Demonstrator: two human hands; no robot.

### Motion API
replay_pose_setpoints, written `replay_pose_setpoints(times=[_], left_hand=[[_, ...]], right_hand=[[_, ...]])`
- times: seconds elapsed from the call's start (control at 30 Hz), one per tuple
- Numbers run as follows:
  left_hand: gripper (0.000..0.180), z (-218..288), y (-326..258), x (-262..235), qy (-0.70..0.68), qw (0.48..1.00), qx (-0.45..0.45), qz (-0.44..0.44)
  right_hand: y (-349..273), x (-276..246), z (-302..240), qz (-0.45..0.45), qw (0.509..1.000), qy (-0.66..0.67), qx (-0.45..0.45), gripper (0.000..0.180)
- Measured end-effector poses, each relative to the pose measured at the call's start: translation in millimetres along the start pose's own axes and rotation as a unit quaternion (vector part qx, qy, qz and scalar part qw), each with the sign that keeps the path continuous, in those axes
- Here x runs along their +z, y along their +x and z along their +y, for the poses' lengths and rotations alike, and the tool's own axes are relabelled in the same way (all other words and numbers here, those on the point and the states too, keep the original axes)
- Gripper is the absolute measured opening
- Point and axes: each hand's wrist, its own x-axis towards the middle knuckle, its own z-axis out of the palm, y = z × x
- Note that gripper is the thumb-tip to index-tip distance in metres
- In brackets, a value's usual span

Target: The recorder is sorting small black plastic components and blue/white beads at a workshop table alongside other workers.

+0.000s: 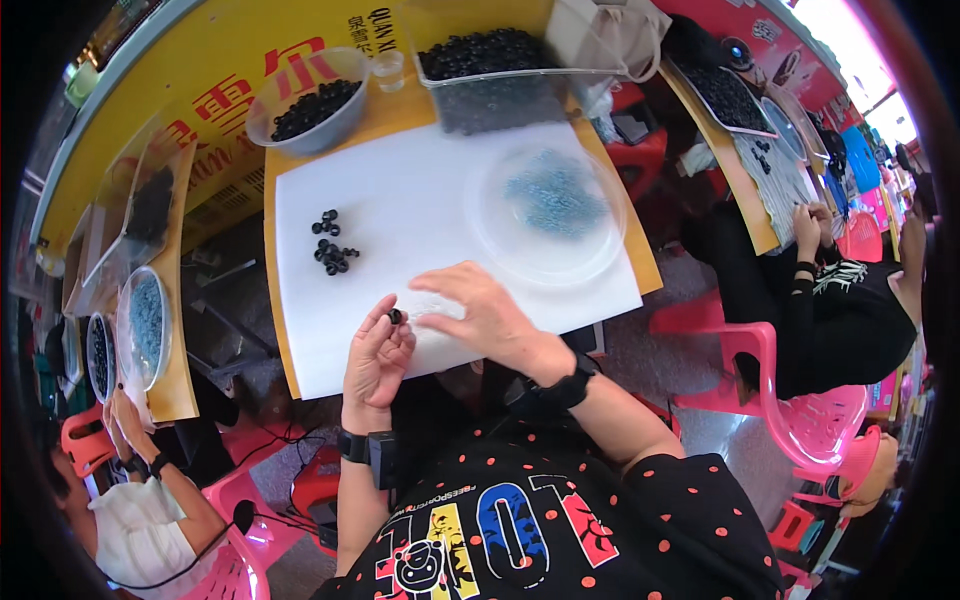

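Observation:
My left hand point(376, 362) pinches a small round black piece point(395, 316) between thumb and fingertips, just over the near edge of the white sheet point(400, 190). To the right of it is my right hand point(488, 318), its thumb and fingers spread apart and slightly blurred, with nothing visible between them. On the left of the sheet lie two small clusters of similar black pieces point(333, 258). A shallow clear round dish point(492, 245) on the right side carries a heap of tiny light-blue pieces point(552, 193).
Along the table's back stand a tub point(262, 125) of black pieces, a small clear cup point(388, 70) and a large clear bin point(500, 98) full of black pieces. People work at tables on both sides. A pink chair point(740, 335) stands at the right.

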Motion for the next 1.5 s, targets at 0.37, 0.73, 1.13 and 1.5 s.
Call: replay_pose_setpoints(times=[0.37,0.73,1.13,1.5], left_hand=[[0.025,-6,-2,-14,-0.024,0.993,0.066,-0.094],[0.025,-7,-3,-19,-0.019,0.992,0.07,-0.099],[0.025,-7,0,-16,-0.014,0.994,0.062,-0.09],[0.026,-3,0,-15,0.027,0.996,0.048,-0.076]], right_hand=[[-27,-129,85,0.099,0.929,-0.355,0.041,0.027],[-20,-143,78,0.148,0.942,-0.298,0.041,0.026],[-22,-118,76,-0.06,0.974,-0.214,-0.044,0.011],[-4,-125,84,-0.144,0.957,-0.224,-0.112,0.011]])
